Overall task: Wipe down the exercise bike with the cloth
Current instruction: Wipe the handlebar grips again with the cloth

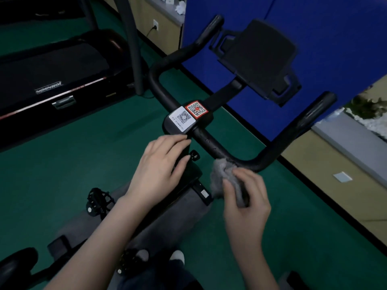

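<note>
The black exercise bike's handlebar [278, 151] curves across the middle of the view, with two QR stickers [188, 115] on its centre block and a dark tablet holder [257, 57] behind. My right hand [247, 204] is shut on a bunched grey cloth [219, 174], which touches the lower right bend of the handlebar. My left hand [159, 168] rests flat with fingers apart on the bike's stem just below the stickers, next to a black adjustment knob [194, 155]. A pedal [98, 200] shows at lower left.
A black treadmill [52, 80] stands at the left on the green floor [94, 147]. A blue partition [314, 28] rises behind the bike. A beige wall with a grey ledge [343, 132] runs along the right. The bike's saddle [16, 262] sits at bottom left.
</note>
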Motion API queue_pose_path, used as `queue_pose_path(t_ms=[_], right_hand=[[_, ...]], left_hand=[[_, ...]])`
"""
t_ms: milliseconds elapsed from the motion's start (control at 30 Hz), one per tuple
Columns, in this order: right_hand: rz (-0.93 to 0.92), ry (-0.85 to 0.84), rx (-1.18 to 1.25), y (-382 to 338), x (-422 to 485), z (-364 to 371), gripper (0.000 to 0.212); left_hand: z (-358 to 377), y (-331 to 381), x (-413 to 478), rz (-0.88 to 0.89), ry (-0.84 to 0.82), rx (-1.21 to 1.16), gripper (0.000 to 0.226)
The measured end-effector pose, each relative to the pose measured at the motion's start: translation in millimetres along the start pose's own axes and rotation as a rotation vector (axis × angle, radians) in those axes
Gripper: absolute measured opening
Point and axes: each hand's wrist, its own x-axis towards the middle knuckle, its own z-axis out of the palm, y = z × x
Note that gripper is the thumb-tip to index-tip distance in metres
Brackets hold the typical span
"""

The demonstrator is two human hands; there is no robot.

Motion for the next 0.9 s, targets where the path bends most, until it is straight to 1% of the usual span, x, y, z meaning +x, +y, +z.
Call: queue_pose_path(t_ms=[100,167,200,267,333,367,500,567,667,833,900], right_hand=[[-0.106,0.096,-0.113,-14.5,27.1,15.0,0.02],[-0.164,0.109,-0.224,-19.6,48.0,29.2,0.022],[-0.191,0.085,-0.284,-20.4,57.7,38.2,0.022],[-0.22,-0.036,-0.411,-20.3,72.8,57.8,0.022],[-0.2,-0.173,-0.519,-18.1,79.7,74.6,0.021],[-0.188,-0.213,-0.549,-16.2,80.6,79.1,0.021],[-0.187,-0.273,-0.528,-6.7,73.7,66.7,0.023],[-0.179,-0.272,-0.515,-4.8,67.6,53.9,0.024],[-0.123,-0.246,-0.484,-8.5,68.7,53.2,0.02],[0.03,-0.259,-0.424,-10.8,97.6,74.2,0.018],[0.029,-0.269,-0.396,-9.4,94.1,70.1,0.018]], left_hand=[[-4.7,-12.3,22.8,0.055,0.03,-0.004,0.033],[-5.4,-20.9,38.9,0.073,0.03,0.003,0.034],[-4.7,-24.8,46.5,0.077,0.022,0.004,0.035],[-1.8,-31.0,58.4,0.082,0.003,-0.012,0.037],[1.9,-35.8,66.5,0.09,-0.009,-0.046,0.036],[3.8,-37.9,69.6,0.097,-0.011,-0.06,0.035],[10.8,-43.2,76.5,0.139,-0.02,-0.12,0.035],[12.0,-44.4,77.8,0.153,-0.022,-0.157,0.035],[13.0,-46.4,79.3,0.167,-0.012,-0.207,0.034],[16.3,-47.9,81.0,0.192,0.011,-0.241,0.033],[18.4,-48.5,82.7,0.223,0.0,-0.257,0.033]])
